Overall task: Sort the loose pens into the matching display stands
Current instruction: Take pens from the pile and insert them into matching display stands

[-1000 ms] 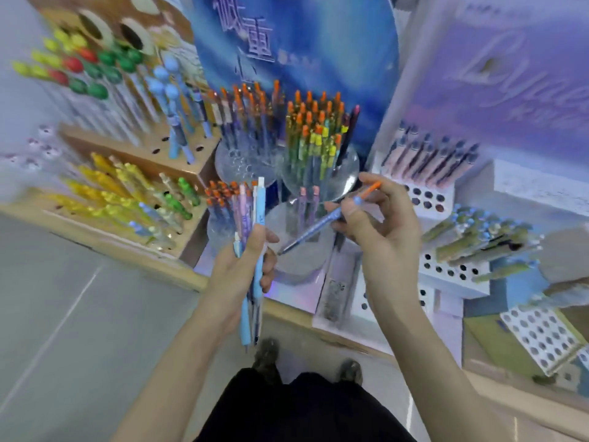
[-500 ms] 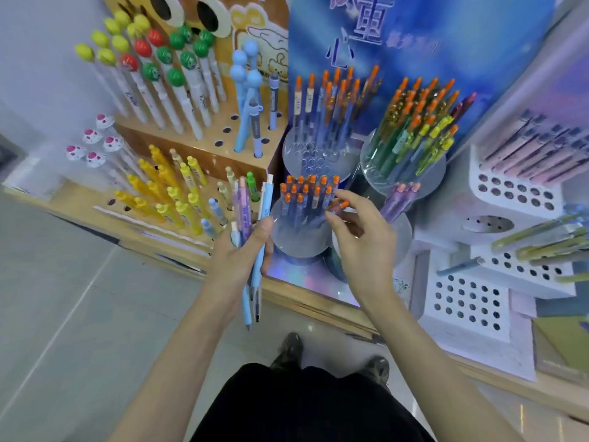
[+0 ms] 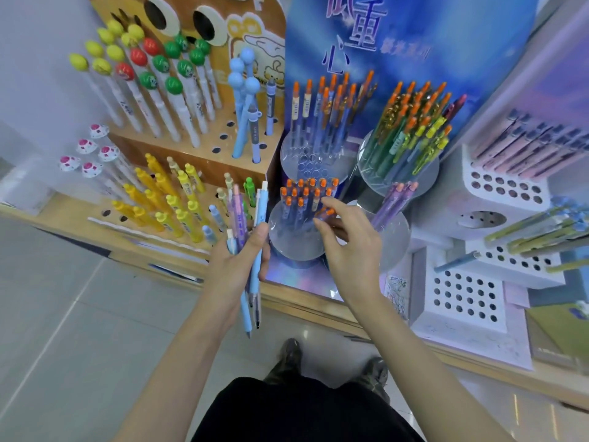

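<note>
My left hand grips a bundle of loose pens, light blue, purple and pink, held upright with the tips pointing down past my wrist. My right hand reaches over the front clear round stand, which holds several blue pens with orange caps. Its index finger and thumb pinch one orange-capped pen, tilted at the stand's right side among the others.
Two taller clear stands with orange-capped pens stand behind, and a low one with purple pens to the right. A wooden stand with yellow and fruit-topped pens is at left. White perforated stands are at right. The shelf edge runs below my hands.
My right hand carried the orange-capped pen from in front of my chest down and left into the front clear stand. My left hand kept its bundle. The view shifted toward the shelf.
</note>
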A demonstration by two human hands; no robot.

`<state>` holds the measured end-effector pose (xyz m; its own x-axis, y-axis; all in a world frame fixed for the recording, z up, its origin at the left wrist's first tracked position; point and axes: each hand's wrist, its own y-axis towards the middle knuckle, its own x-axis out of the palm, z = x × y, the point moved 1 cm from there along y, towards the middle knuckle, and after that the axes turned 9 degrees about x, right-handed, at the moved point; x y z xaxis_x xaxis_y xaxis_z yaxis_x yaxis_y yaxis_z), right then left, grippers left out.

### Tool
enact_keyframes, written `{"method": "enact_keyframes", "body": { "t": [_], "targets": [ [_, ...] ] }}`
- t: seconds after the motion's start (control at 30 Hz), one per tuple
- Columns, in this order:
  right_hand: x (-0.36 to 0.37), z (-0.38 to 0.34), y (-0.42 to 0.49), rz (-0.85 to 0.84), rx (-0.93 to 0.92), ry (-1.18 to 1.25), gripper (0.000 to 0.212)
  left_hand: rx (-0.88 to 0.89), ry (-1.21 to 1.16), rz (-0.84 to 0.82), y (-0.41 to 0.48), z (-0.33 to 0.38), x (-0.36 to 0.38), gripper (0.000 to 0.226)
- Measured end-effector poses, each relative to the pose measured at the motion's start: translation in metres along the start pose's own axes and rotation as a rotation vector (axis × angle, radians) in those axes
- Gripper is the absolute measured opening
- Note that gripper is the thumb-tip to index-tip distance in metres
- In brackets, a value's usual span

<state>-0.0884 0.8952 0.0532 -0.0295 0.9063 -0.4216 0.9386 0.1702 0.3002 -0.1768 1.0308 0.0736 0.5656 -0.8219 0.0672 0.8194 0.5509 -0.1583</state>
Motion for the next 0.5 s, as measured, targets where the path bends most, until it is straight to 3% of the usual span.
{"method": "enact_keyframes", "body": {
  "t": [0.2,0.5],
  "targets": [
    [0.010,0.002,-0.003,-0.029,-0.050,-0.005,0.027,-0.016,-0.030,0.020,-0.004,0.002,-0.006,0.031],
    [0.044,0.008,-0.003,-0.096,-0.226,-0.301,0.031,0.002,-0.078,0.039,-0.006,0.003,-0.020,0.043]
  ]
}}
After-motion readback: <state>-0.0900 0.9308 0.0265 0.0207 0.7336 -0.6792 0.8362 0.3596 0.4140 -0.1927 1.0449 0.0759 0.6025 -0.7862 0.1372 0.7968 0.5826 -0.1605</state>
